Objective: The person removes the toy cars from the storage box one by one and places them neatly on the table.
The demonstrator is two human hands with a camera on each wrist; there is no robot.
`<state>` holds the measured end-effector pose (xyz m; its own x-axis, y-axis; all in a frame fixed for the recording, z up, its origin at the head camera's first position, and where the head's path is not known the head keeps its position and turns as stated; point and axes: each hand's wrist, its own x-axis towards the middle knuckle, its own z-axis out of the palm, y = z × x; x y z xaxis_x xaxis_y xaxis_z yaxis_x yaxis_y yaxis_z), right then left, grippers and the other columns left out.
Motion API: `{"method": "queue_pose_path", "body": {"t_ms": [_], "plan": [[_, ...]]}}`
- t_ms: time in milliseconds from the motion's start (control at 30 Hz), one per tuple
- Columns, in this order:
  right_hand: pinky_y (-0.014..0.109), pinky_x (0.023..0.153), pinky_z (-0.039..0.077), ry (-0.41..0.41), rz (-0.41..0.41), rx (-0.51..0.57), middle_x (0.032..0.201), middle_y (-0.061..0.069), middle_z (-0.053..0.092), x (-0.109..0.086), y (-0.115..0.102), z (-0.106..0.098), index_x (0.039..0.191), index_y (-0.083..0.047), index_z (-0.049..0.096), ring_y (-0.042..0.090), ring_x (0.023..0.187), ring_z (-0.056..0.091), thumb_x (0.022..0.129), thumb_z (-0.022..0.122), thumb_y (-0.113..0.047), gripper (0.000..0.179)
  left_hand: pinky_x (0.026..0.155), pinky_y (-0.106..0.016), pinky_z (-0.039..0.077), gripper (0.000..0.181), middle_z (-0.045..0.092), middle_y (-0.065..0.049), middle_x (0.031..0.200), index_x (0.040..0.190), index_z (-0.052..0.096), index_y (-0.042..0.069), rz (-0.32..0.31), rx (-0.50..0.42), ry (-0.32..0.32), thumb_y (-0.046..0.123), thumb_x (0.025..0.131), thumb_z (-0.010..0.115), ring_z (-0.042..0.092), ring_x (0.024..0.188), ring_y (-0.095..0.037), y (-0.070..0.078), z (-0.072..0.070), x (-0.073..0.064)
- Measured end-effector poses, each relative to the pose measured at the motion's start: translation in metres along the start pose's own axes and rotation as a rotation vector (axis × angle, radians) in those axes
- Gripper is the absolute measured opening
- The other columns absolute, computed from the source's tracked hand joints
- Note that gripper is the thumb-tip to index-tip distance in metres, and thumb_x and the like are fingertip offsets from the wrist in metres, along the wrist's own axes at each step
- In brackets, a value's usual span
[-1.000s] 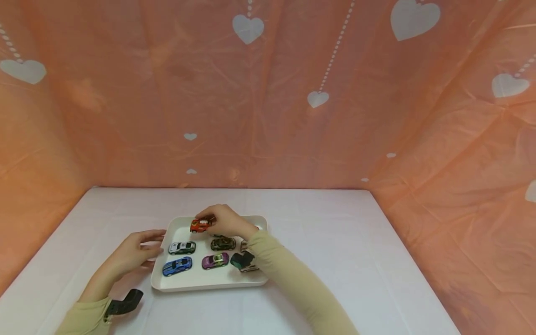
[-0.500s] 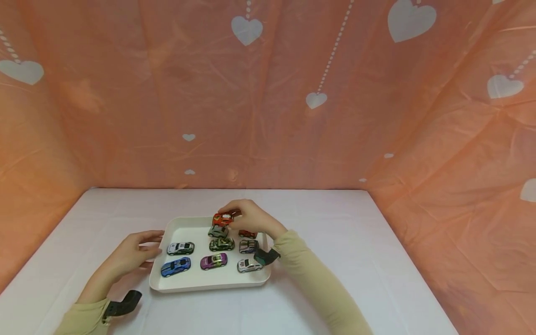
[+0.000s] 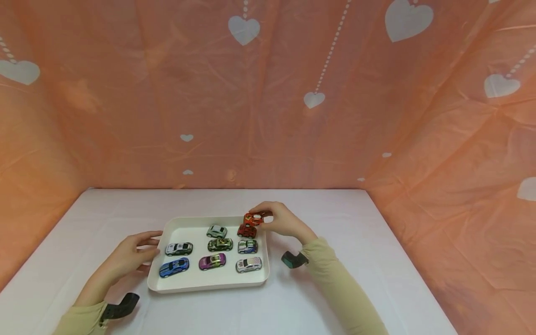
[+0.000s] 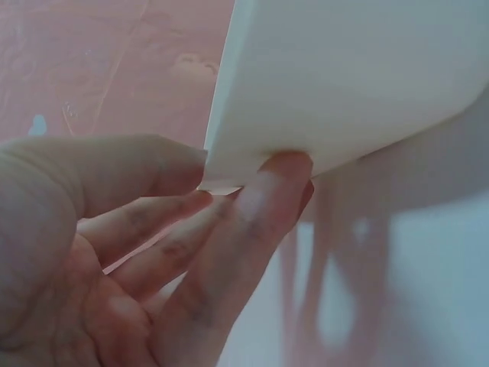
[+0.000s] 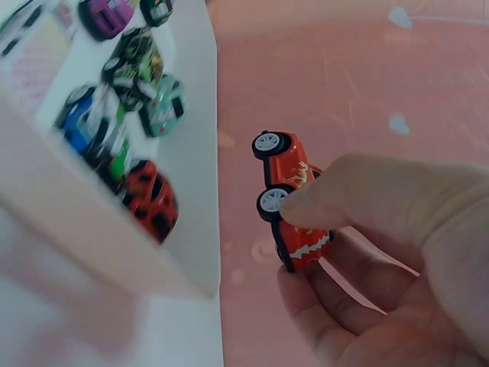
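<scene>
My right hand [image 3: 284,219] pinches a red toy car [image 5: 294,202] with flame and white jagged markings. It holds the car above the tray's back right corner, where the car overlaps a darker red toy car [image 3: 247,231] in the head view. The white tray [image 3: 209,281] lies on the table. Against its left wall rests my left hand [image 3: 127,256], fingers loosely extended. Up close, the fingertips [image 4: 283,172] touch the outer wall and lower edge of the tray.
Several toy cars stand in the tray: blue [image 3: 174,267], white and dark [image 3: 178,249], purple [image 3: 212,261], camouflage [image 3: 220,244], pale green [image 3: 217,231], blue-green [image 3: 247,246] and white patterned [image 3: 249,264]. A white cloth [image 3: 335,279] covers the table, with an orange heart-print sheet [image 3: 272,139] behind.
My right hand has carried the red toy car rightward from the tray's back middle to above its back right corner, uncovering the cars beneath. The left hand stays at the tray's left edge.
</scene>
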<state>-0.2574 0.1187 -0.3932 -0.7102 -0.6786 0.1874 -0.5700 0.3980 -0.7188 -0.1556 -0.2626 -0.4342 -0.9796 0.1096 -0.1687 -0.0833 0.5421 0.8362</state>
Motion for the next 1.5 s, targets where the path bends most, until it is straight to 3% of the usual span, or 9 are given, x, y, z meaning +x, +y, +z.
{"method": "queue_pose_path", "body": {"t_ms": [233,567,1000,1500], "plan": [[0.029,0.089,0.047,0.059,0.025,-0.025,0.109,0.005,0.067,-0.021,0.019,-0.010,0.117,-0.003,0.066,0.022,0.101,0.061,0.078,0.072,0.005,0.039,0.058,-0.037,0.055,0.055,0.051,-0.036,0.121,0.139,0.037,-0.011,0.037,0.003,0.004,0.004,0.091,0.060,0.067,0.078,-0.027,0.000,-0.003,0.002],[0.031,0.091,0.047,0.092,0.092,0.011,0.112,0.004,0.066,-0.034,0.031,-0.011,0.119,-0.005,0.066,0.017,0.101,0.061,0.079,0.066,0.008,0.043,0.055,-0.036,0.054,0.055,0.054,-0.036,0.119,0.137,0.038,-0.012,0.059,0.009,0.002,0.003,0.090,0.060,0.066,0.074,-0.024,-0.006,-0.013,0.005],[0.040,0.094,0.046,0.137,0.146,0.032,0.115,0.014,0.064,-0.048,0.049,-0.016,0.119,0.000,0.064,0.031,0.107,0.060,0.078,0.061,0.014,0.043,0.056,-0.037,0.054,0.056,0.053,-0.036,0.120,0.139,0.035,-0.010,0.063,0.011,-0.031,0.006,0.091,0.059,0.065,0.078,-0.024,-0.008,-0.015,0.007],[0.034,0.096,0.044,0.096,0.216,0.005,0.117,0.012,0.064,-0.039,0.069,-0.011,0.118,-0.001,0.066,0.024,0.111,0.057,0.077,0.054,0.015,0.045,0.056,-0.037,0.054,0.057,0.052,-0.036,0.121,0.140,0.033,-0.010,0.012,-0.014,-0.019,0.006,0.091,0.058,0.067,0.078,-0.025,-0.008,-0.012,0.004]]}}
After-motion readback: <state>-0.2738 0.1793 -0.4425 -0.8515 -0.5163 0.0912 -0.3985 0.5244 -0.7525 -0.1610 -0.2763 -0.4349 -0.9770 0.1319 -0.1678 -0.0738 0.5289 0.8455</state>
